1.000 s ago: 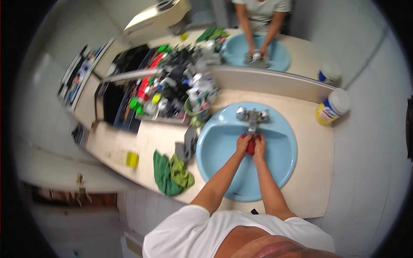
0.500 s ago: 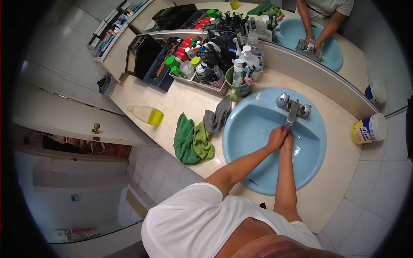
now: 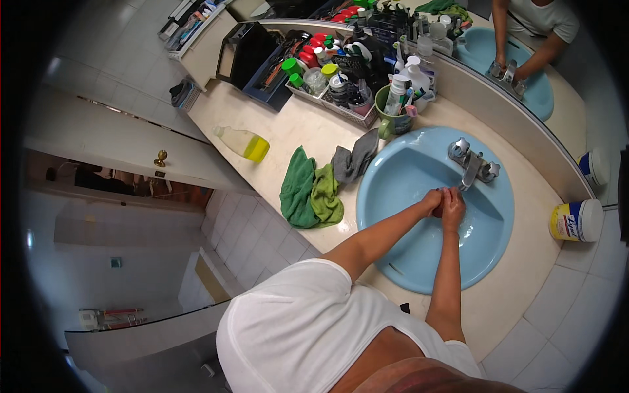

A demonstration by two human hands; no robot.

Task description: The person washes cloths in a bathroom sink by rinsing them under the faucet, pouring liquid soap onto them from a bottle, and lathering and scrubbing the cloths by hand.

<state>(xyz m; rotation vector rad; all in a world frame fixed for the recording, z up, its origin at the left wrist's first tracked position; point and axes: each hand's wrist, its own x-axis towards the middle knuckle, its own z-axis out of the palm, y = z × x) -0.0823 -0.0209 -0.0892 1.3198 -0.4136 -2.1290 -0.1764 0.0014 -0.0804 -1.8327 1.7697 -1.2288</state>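
My two hands are pressed together over the light blue sink point(image 3: 377, 216), just below the spout of the chrome faucet point(image 3: 470, 171). My left hand point(image 3: 432, 202) is curled in against the right one, its fingertips partly hidden. With its back turned up, my right hand point(image 3: 453, 208) closes round the fingers of the left. I see no separate object between them, though the space inside the grip is hidden. Wet shine shows on the basin wall near the hands. Two clear-knobbed handles flank the spout.
Left of the sink lie a grey cloth point(image 3: 354, 157), a green cloth point(image 3: 301, 190) and a lime cloth point(image 3: 325, 196). Further off lies a bottle of yellow liquid point(image 3: 244, 143). A green mug point(image 3: 392, 118) with toothbrushes stands behind; a white-lidded tub point(image 3: 576, 221) is at right.
My hands have turned against each other: the left lay over the right, and now the right hand's back shows beside it. The whole view has shifted a little.
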